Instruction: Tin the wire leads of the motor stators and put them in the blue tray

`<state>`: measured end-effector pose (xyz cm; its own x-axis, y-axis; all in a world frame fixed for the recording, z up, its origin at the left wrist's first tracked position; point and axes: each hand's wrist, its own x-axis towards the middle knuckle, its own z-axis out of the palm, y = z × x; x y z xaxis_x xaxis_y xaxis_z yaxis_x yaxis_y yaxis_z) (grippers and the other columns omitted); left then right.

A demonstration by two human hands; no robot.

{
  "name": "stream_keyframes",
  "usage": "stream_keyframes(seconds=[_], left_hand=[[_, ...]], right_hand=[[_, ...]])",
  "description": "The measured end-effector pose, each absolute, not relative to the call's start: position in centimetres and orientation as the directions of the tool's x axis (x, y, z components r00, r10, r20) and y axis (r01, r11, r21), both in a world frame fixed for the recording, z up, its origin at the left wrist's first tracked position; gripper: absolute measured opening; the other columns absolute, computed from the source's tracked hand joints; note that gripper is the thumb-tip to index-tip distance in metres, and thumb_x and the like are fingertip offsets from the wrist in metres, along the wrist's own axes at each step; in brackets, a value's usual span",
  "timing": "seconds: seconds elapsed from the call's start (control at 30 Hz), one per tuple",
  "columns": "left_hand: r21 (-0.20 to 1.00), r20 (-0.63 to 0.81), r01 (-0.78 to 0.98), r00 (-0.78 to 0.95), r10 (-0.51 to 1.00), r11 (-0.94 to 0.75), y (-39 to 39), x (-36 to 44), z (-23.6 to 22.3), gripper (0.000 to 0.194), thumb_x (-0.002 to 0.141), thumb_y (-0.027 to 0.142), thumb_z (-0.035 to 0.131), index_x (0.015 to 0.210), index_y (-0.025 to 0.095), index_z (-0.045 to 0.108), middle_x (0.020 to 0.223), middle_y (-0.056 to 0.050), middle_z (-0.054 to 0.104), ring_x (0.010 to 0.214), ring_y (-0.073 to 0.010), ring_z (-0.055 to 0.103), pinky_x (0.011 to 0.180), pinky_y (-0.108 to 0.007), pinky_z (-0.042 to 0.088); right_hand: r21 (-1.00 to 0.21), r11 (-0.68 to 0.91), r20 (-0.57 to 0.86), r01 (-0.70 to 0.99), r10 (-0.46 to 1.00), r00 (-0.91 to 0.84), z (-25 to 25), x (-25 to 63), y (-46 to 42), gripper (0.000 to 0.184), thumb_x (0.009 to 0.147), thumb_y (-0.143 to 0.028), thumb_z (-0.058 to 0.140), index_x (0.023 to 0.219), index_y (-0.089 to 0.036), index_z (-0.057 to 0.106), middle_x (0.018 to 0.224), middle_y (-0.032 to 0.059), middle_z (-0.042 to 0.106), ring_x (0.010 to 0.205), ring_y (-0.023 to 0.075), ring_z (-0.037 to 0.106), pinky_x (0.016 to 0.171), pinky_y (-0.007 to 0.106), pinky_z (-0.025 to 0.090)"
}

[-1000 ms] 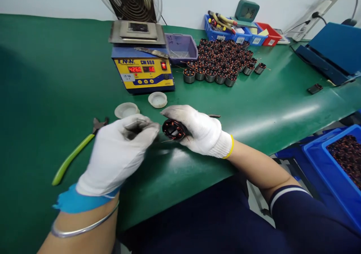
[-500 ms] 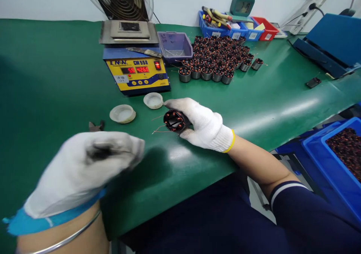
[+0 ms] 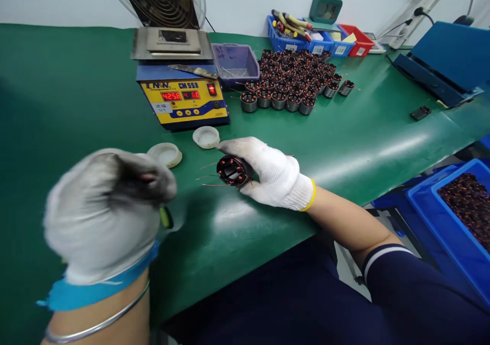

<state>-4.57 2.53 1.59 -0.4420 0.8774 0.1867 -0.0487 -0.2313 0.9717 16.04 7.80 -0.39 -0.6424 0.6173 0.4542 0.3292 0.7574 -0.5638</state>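
Observation:
My right hand [image 3: 268, 174], in a white glove, is closed round a motor stator [image 3: 235, 170] just above the bench. The stator is a dark ring with copper windings, its open end turned towards me and several thin wire ends sticking out to the left. My left hand [image 3: 111, 215], in a white glove with dark-stained fingers, is raised at the left with its fingers curled in. A green handle [image 3: 165, 217] shows under its right side; the rest of that tool is hidden, and what the fingers hold is unclear. Two shallow white plastic lids [image 3: 206, 137] lie beyond.
A yellow and blue CM 558 solder pot [image 3: 186, 100] stands at the back, with a fan [image 3: 161, 0] behind. Right of it are a purple tray [image 3: 236, 62] and many stators [image 3: 293, 79]. Small bins [image 3: 356, 41] line the wall. A blue crate [image 3: 424, 189] sits at right.
My left hand has turned and curled tighter, uncovering a green handle at its right side. The stator in my right hand has shifted slightly down and left in view. The pot's display digits differ.

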Motion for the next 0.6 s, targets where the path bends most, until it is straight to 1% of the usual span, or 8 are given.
stream_keyframes(seconds=[0.1,0.17,0.33,0.4,0.43,0.5,0.53,0.6], left_hand=[[0.992,0.104,0.1,-0.291,0.951,-0.078,2.3,-3.6,0.7,0.038,0.08,0.049,0.072,0.063,0.017,0.063,0.059,-0.001,0.058,0.051,-0.0129,0.051,0.046,-0.027,0.037],[0.996,0.011,0.083,-0.252,0.968,0.01,2.1,-2.9,0.8,0.03,0.079,0.039,0.078,0.064,0.016,0.063,0.057,0.001,0.056,0.05,-0.0109,0.049,0.046,-0.025,0.037],[0.899,0.085,-0.395,-0.268,0.96,-0.189,2.3,-3.5,2.4,0.045,0.066,0.039,0.091,0.055,0.016,0.053,0.051,0.004,0.04,0.044,-0.0083,0.035,0.042,-0.026,0.029],[0.88,0.059,-0.429,-0.33,0.942,-0.205,2.5,-3.8,2.1,0.042,0.068,0.04,0.088,0.059,0.017,0.055,0.053,0.004,0.041,0.046,-0.0094,0.036,0.043,-0.026,0.03],[0.912,0.038,-0.369,-0.357,0.933,-0.178,2.5,-3.7,1.7,0.037,0.073,0.042,0.084,0.063,0.018,0.057,0.054,0.003,0.045,0.047,-0.0108,0.039,0.044,-0.027,0.032],[0.993,0.051,-0.087,-0.313,0.948,-0.082,2.4,-3.0,0.4,0.031,0.083,0.045,0.072,0.07,0.019,0.061,0.059,0.001,0.053,0.053,-0.0142,0.047,0.05,-0.029,0.038],[0.992,0.078,0.116,-0.224,0.972,-0.053,2.2,-2.4,-0.3,0.03,0.086,0.046,0.068,0.073,0.02,0.062,0.062,0.0,0.057,0.058,-0.0159,0.051,0.055,-0.03,0.04],[0.866,0.109,0.483,0.072,0.991,-0.131,1.7,-1.1,-1.5,0.027,0.088,0.044,0.063,0.076,0.02,0.064,0.071,-0.003,0.065,0.068,-0.0192,0.057,0.064,-0.032,0.042]], right_hand=[[-0.572,0.757,0.459,0.315,0.614,-0.642,-0.4,15.9,7.6,0.057,0.083,-0.016,0.057,0.139,-0.017,0.05,0.142,0.0091,0.057,0.134,0.0207,0.056,0.117,0.034,0.048],[-0.582,0.746,0.445,0.323,0.625,-0.642,-0.4,15.9,7.3,0.056,0.083,-0.018,0.06,0.138,-0.018,0.051,0.14,0.0088,0.059,0.132,0.0211,0.057,0.116,0.034,0.049],[-0.601,0.715,0.462,0.358,0.676,-0.574,-0.3,16.0,8.0,0.056,0.081,-0.022,0.067,0.135,-0.015,0.055,0.132,0.0105,0.063,0.122,0.0236,0.062,0.109,0.037,0.053],[-0.564,0.72,0.47,0.405,0.683,-0.56,0.0,15.9,9.4,0.055,0.08,-0.02,0.068,0.134,-0.014,0.057,0.132,0.0116,0.062,0.124,0.0249,0.06,0.111,0.039,0.051],[-0.53,0.724,0.461,0.442,0.683,-0.566,0.2,15.7,10.5,0.056,0.079,-0.018,0.067,0.133,-0.014,0.058,0.134,0.0122,0.06,0.126,0.0256,0.059,0.113,0.039,0.049],[-0.44,0.722,0.411,0.533,0.69,-0.596,0.6,15.1,12.8,0.06,0.076,-0.015,0.067,0.135,-0.013,0.058,0.135,0.0134,0.058,0.126,0.0271,0.057,0.114,0.041,0.048],[-0.39,0.714,0.363,0.582,0.7,-0.615,0.8,14.6,14.1,0.062,0.075,-0.014,0.067,0.137,-0.013,0.057,0.134,0.0135,0.058,0.124,0.0278,0.058,0.113,0.042,0.049],[-0.288,0.682,0.251,0.673,0.732,-0.634,1.2,13.4,16.2,0.066,0.075,-0.014,0.068,0.14,-0.015,0.056,0.132,0.0129,0.059,0.118,0.0297,0.062,0.107,0.047,0.052]])
